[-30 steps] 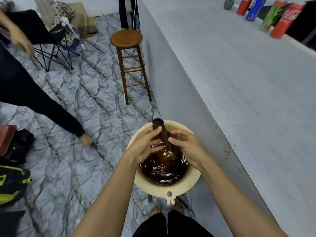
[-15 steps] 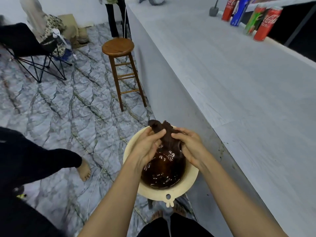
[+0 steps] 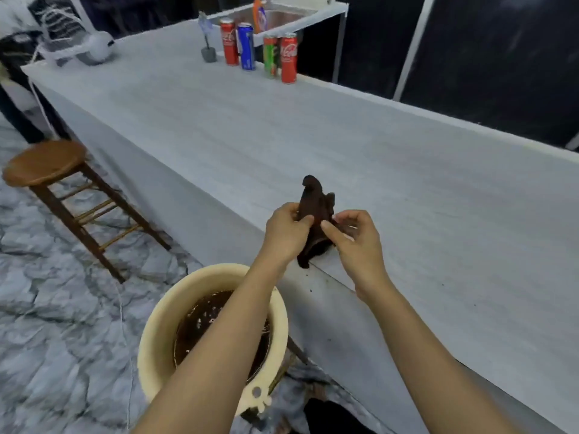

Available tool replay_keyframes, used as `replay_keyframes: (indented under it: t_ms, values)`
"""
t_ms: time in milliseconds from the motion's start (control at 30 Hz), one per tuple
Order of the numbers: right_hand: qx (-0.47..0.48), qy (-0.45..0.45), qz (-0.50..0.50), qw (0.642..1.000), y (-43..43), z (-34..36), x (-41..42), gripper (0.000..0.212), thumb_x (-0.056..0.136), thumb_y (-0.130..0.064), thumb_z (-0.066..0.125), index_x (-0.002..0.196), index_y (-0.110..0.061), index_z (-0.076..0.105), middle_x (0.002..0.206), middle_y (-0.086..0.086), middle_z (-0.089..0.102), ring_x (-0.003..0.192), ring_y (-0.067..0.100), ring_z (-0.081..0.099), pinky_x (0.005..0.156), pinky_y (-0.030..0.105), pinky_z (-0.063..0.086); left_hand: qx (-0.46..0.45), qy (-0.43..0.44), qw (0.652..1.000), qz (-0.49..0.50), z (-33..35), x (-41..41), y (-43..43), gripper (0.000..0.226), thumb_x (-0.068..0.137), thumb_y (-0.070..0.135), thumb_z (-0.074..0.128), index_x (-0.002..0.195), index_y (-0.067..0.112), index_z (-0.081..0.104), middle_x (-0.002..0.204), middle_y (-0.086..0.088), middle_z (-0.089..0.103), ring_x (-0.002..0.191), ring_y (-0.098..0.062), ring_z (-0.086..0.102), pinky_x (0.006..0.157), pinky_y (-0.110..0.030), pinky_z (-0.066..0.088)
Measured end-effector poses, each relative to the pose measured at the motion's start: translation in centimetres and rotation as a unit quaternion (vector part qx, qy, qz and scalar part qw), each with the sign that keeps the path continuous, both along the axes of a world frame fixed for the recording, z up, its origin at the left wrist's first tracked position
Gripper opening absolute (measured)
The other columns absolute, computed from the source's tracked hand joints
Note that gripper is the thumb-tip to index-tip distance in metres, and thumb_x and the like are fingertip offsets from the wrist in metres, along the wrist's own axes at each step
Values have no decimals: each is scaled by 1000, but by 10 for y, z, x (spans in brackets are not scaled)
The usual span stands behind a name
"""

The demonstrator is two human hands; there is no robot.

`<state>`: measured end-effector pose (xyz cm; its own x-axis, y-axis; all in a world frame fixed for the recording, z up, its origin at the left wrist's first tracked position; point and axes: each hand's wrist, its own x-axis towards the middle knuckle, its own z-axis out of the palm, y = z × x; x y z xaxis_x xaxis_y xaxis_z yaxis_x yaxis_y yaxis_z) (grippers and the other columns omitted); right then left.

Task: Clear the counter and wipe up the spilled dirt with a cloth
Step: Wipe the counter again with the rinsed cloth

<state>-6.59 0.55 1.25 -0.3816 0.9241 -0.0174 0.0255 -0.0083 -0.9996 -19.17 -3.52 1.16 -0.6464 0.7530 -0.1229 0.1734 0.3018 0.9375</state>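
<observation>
A dark brown wet cloth (image 3: pixel 315 208) is held up over the near edge of the grey counter (image 3: pixel 360 158). My left hand (image 3: pixel 286 230) grips its left side and my right hand (image 3: pixel 357 238) pinches its right side. The cloth's lower end hangs just past the counter edge. Below, a cream basin (image 3: pixel 156 333) of dark muddy water sits beside the counter, partly hidden by my left forearm. A few dark specks mark the counter's front face (image 3: pixel 313 289).
Several drink cans (image 3: pixel 260 51) and a small grey holder (image 3: pixel 209 53) stand at the counter's far end, near a white fan (image 3: pixel 78 42). A wooden stool (image 3: pixel 47 164) stands on the marble floor to the left. A sink (image 3: pixel 282 17) lies behind the cans.
Both hands lifted the cloth out of the basin and up to the counter edge. The view swung up and right toward the counter; the other person has left the view.
</observation>
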Motion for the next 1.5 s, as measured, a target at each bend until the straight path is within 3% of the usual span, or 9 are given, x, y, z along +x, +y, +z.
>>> replay_keyframes:
  t_ms: [100, 233, 367, 467, 667, 900, 1167, 1367, 1500]
  values:
    - [120, -183, -64, 974, 30, -18, 64, 34, 85, -26, 68, 113, -15, 52, 113, -3, 53, 105, 13, 51, 87, 24, 40, -87, 289, 950, -77, -11, 24, 27, 55, 96, 15, 42, 149, 17, 26, 155, -8, 29, 139, -28, 29, 112, -42, 29]
    - [260, -414, -101, 866, 62, -38, 162, 38, 91, -36, 55, 119, -11, 53, 125, 10, 54, 116, 32, 51, 96, 47, 39, -93, 483, 852, -177, -46, 24, 45, 52, 102, 36, 29, 148, 12, 28, 158, -9, 21, 143, -31, 22, 109, -46, 32]
    - [241, -533, -69, 808, 66, -53, 212, 56, 96, -54, 34, 139, -19, 41, 150, 6, 35, 142, 26, 23, 114, 52, 12, -134, 404, 903, -57, -56, 7, 46, 63, 102, 36, 31, 152, 2, 11, 160, -15, 12, 147, -31, 15, 118, -41, 19]
    - [241, -520, -48, 818, 65, -54, 215, 53, 99, -48, 28, 144, -21, 34, 155, 2, 26, 145, 22, 15, 116, 45, 3, -158, 394, 905, -38, -51, 60, 55, 61, 101, 34, 20, 148, -5, 20, 157, -25, 16, 144, -37, 20, 118, -43, 19]
    - [240, -493, -75, 833, 82, -46, 275, 47, 99, -34, 39, 140, -14, 43, 151, 10, 36, 142, 26, 25, 116, 48, 12, -12, 428, 824, -372, -45, 201, 26, 55, 103, 38, 24, 153, 17, 13, 160, 1, -5, 147, -12, -6, 120, -25, -2]
    - [252, -457, -62, 851, 80, -54, 296, 43, 101, -31, 38, 139, -12, 45, 150, 10, 36, 142, 25, 25, 118, 43, 6, -192, 450, 866, -103, -48, 112, 72, 58, 102, 34, 19, 152, 5, 16, 161, -12, 10, 148, -29, 6, 121, -41, 3]
    - [216, -329, -134, 910, 94, -44, 326, 34, 94, -3, 44, 127, -6, 54, 135, 12, 52, 128, 27, 44, 110, 32, 30, -28, 464, 801, -378, -44, 280, 33, 56, 103, 41, 24, 154, 20, 13, 161, 2, 7, 149, -13, 3, 119, -29, -6]
    - [235, -356, -139, 894, 98, -53, 322, 33, 91, -8, 53, 125, -8, 56, 132, 13, 55, 125, 30, 47, 109, 47, 34, -136, 440, 877, -138, -51, 109, 81, 56, 99, 38, 28, 148, 11, 31, 157, -8, 26, 144, -24, 21, 119, -45, 15]
    - [240, -379, -151, 881, 121, -56, 313, 33, 90, -10, 55, 124, -8, 56, 132, 15, 55, 124, 33, 49, 106, 51, 36, -130, 442, 875, -146, -50, 170, 156, 55, 101, 33, 23, 151, 7, 23, 159, -12, 20, 146, -27, 16, 120, -46, 9]
